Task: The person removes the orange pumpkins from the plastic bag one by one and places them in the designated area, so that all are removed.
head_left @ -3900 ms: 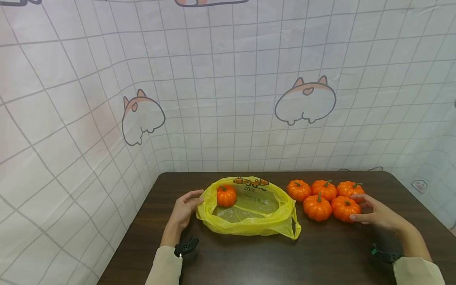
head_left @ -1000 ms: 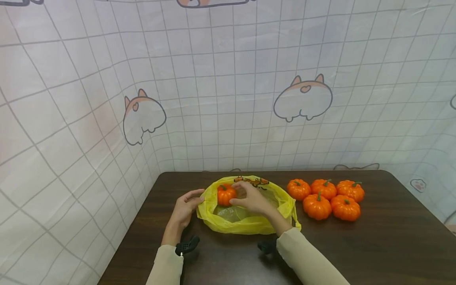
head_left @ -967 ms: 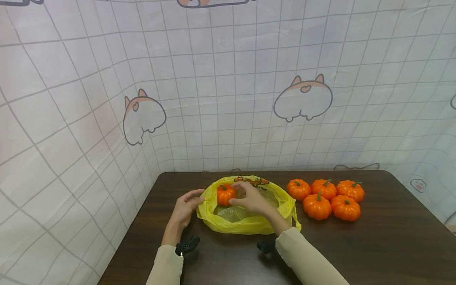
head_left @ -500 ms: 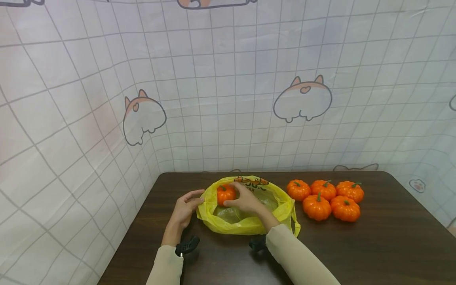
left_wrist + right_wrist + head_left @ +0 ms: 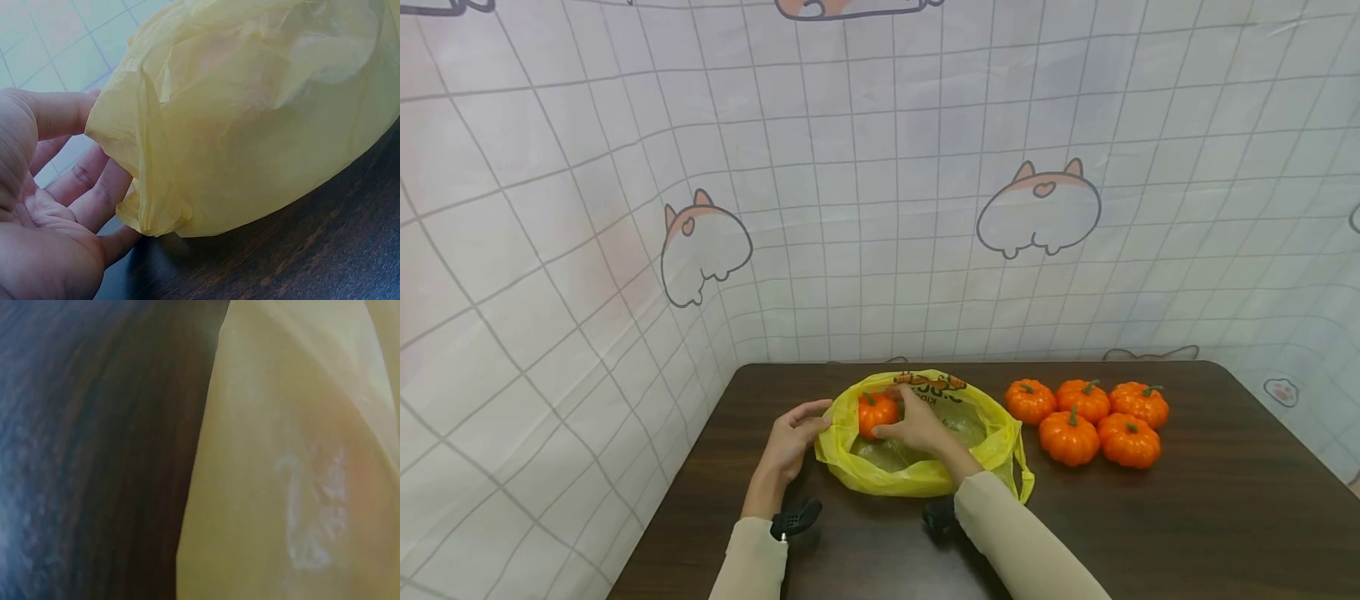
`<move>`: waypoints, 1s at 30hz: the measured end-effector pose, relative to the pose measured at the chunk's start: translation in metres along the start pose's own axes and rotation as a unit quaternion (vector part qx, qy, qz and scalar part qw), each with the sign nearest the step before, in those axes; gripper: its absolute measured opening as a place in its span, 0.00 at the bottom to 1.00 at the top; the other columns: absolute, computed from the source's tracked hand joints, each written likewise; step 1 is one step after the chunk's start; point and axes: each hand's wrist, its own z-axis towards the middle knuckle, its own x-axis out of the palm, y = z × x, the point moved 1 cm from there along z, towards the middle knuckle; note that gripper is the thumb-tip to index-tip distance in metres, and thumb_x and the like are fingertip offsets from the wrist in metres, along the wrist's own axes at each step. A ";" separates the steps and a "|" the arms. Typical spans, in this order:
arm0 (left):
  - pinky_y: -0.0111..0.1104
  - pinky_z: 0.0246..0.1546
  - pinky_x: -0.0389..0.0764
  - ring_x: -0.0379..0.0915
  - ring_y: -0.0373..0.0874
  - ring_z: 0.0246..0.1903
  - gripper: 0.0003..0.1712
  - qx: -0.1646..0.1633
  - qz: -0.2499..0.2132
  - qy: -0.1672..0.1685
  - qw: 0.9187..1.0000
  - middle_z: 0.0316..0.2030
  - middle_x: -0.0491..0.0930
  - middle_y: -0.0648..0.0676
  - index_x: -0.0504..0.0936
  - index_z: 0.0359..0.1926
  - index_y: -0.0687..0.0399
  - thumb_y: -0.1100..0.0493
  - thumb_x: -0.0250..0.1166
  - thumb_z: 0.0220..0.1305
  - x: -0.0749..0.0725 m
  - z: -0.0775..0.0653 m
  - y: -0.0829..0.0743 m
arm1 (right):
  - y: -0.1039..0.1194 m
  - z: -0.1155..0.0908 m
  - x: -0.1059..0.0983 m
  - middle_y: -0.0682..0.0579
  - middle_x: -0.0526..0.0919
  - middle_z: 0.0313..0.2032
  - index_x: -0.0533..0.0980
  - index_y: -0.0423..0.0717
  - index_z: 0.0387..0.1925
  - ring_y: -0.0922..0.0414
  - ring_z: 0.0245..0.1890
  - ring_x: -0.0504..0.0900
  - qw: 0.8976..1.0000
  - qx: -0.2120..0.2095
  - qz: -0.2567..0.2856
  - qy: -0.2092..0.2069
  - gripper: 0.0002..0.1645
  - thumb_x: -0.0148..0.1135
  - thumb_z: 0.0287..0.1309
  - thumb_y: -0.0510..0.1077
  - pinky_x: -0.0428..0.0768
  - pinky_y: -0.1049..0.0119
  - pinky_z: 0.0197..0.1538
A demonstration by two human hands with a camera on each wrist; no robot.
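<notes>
A yellow plastic bag [image 5: 917,483] lies with its mouth spread wide on the dark table. At its left rim my left hand [image 5: 792,437] holds the edge; the left wrist view shows the thumb and fingers of that hand [image 5: 69,187] meeting the bag's film [image 5: 262,137]. Inside the bag, on the left, is a small orange pumpkin [image 5: 874,413] with a green stem. My right hand [image 5: 921,423] reaches over the near rim and grips this pumpkin, thumb in front and fingers behind. The right wrist view has only the bag wall [image 5: 262,487], faintly orange, beside the table.
Several more orange pumpkins [image 5: 1070,437] stand grouped on the table [image 5: 1210,500] to the right of the bag. A loop handle [image 5: 1022,475] hangs at the bag's right end. A grid-patterned cloth [image 5: 865,250] rises behind the table.
My right hand has left the pumpkin group, gone left into the bag and closed round the pumpkin there. The left hand, the bag and the grouped pumpkins have stayed in place.
</notes>
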 end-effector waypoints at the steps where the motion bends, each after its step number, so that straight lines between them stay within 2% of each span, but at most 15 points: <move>1: 0.31 0.42 0.84 0.84 0.41 0.40 0.24 0.000 -0.002 -0.001 1.000 0.38 0.88 0.48 0.80 0.63 0.63 0.65 0.67 0.68 0.000 0.000 0.000 | 0.000 0.000 0.000 0.42 0.71 0.70 0.65 0.48 0.71 0.40 0.68 0.72 1.000 0.002 0.000 0.000 0.43 0.76 0.58 0.49 0.72 0.42 0.68; 10: 0.31 0.42 0.84 0.84 0.40 0.39 0.24 0.001 -0.003 -0.001 1.000 0.37 0.88 0.48 0.79 0.64 0.64 0.66 0.67 0.68 0.000 0.000 0.001 | 0.000 -0.002 -0.003 0.42 0.74 0.66 0.68 0.49 0.67 0.42 0.64 0.75 1.000 -0.003 -0.003 -0.003 0.41 0.77 0.56 0.49 0.75 0.44 0.65; 14: 0.31 0.41 0.84 0.84 0.40 0.38 0.24 0.000 -0.005 0.001 1.000 0.36 0.88 0.48 0.79 0.64 0.64 0.66 0.66 0.68 -0.001 0.001 0.001 | 0.004 -0.005 -0.009 0.44 0.75 0.64 0.69 0.51 0.67 0.44 0.62 0.77 1.000 -0.008 0.004 -0.002 0.40 0.78 0.56 0.49 0.77 0.46 0.62; 19: 0.31 0.42 0.84 0.84 0.40 0.38 0.24 -0.002 -0.005 0.005 1.000 0.36 0.88 0.47 0.79 0.64 0.64 0.66 0.66 0.68 -0.002 0.002 0.001 | 0.009 -0.012 -0.020 0.42 0.76 0.63 0.70 0.52 0.67 0.43 0.60 0.78 1.000 -0.014 -0.002 -0.003 0.40 0.78 0.55 0.48 0.79 0.46 0.61; 26: 0.31 0.43 0.84 0.84 0.40 0.40 0.24 -0.003 -0.005 0.002 1.000 0.37 0.88 0.47 0.79 0.64 0.64 0.66 0.67 0.68 -0.001 0.002 0.002 | 0.012 -0.027 -0.035 0.44 0.74 0.67 0.70 0.56 0.67 0.42 0.67 0.74 1.000 -0.016 0.016 -0.008 0.41 0.79 0.54 0.48 0.78 0.43 0.62; 30: 0.31 0.44 0.84 0.84 0.40 0.41 0.24 -0.001 0.000 0.000 1.000 0.38 0.88 0.47 0.79 0.64 0.63 0.65 0.67 0.68 -0.001 0.002 0.002 | 0.012 -0.037 -0.042 0.45 0.74 0.66 0.70 0.56 0.66 0.42 0.66 0.75 0.999 -0.022 0.035 -0.011 0.41 0.80 0.52 0.47 0.80 0.45 0.60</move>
